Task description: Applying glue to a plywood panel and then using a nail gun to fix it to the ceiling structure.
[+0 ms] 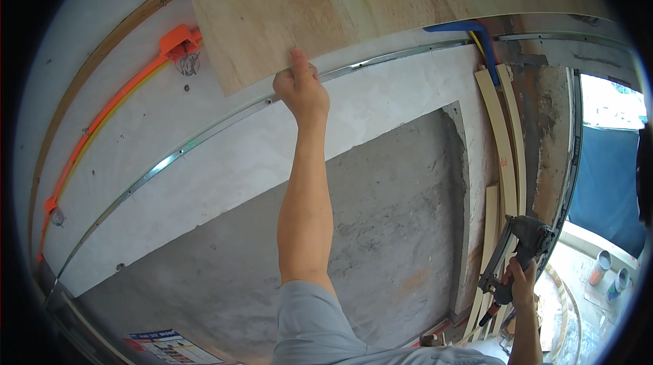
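Overhead, a wide plywood sheet spans the top of the view. My left hand is raised to its near edge, the thumb lying on the face and the other fingers curled at the edge, partly hidden. Low on the right, my right hand is wrapped round the handle of a dark nail gun. The nail gun is well away from the plywood, in front of some upright wood strips.
A metal rail runs along the white surface below the plywood. Orange conduit with a junction box curves along the left. Blue conduit bends near leaning wood strips. Cans stand by the opening at right.
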`<state>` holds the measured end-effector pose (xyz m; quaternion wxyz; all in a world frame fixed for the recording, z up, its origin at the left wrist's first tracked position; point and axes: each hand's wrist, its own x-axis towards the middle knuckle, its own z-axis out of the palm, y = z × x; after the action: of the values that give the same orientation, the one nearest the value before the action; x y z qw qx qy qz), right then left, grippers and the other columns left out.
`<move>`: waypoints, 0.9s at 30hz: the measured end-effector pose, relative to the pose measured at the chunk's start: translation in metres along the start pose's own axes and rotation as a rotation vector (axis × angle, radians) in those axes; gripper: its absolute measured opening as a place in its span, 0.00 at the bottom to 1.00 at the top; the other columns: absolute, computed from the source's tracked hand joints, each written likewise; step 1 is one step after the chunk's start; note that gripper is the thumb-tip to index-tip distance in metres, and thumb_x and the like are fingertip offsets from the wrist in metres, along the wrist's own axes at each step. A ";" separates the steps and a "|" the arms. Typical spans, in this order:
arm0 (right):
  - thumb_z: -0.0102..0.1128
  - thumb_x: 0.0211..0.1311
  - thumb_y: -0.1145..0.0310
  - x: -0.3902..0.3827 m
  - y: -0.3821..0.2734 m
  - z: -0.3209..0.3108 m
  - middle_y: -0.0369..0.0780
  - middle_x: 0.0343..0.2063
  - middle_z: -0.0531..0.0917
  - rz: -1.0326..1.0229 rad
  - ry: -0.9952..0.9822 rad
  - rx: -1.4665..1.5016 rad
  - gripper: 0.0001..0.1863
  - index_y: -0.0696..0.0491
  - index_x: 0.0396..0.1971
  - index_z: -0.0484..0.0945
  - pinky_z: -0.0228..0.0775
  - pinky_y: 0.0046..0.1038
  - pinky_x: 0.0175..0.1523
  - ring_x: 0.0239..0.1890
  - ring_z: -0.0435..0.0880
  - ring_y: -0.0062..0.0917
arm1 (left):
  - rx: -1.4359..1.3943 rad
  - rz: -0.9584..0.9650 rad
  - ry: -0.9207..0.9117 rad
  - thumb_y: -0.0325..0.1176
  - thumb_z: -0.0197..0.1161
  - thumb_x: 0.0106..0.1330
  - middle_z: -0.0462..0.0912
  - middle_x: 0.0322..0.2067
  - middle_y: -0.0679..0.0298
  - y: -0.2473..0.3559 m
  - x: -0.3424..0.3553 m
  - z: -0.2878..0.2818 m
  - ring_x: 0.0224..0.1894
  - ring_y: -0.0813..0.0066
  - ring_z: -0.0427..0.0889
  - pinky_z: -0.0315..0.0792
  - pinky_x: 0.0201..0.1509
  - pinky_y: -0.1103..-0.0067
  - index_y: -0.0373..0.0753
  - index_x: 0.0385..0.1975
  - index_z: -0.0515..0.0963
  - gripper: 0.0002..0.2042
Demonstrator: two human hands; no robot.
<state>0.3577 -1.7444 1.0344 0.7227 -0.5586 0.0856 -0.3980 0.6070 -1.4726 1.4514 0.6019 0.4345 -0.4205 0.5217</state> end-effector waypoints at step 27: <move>0.57 0.64 0.70 -0.019 0.026 -0.024 0.34 0.18 0.71 0.091 0.056 0.032 0.07 0.54 0.35 0.68 0.71 0.24 0.21 0.14 0.73 0.20 | -0.267 -0.198 0.159 0.50 0.65 0.67 0.64 0.19 0.74 0.019 0.018 -0.041 0.20 0.86 0.59 0.51 0.23 0.85 0.39 0.20 0.66 0.24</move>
<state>0.3434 -1.7477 0.9969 0.7461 -0.5313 0.1249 -0.3815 0.5918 -1.4273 1.4592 0.7341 0.3473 -0.3921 0.4321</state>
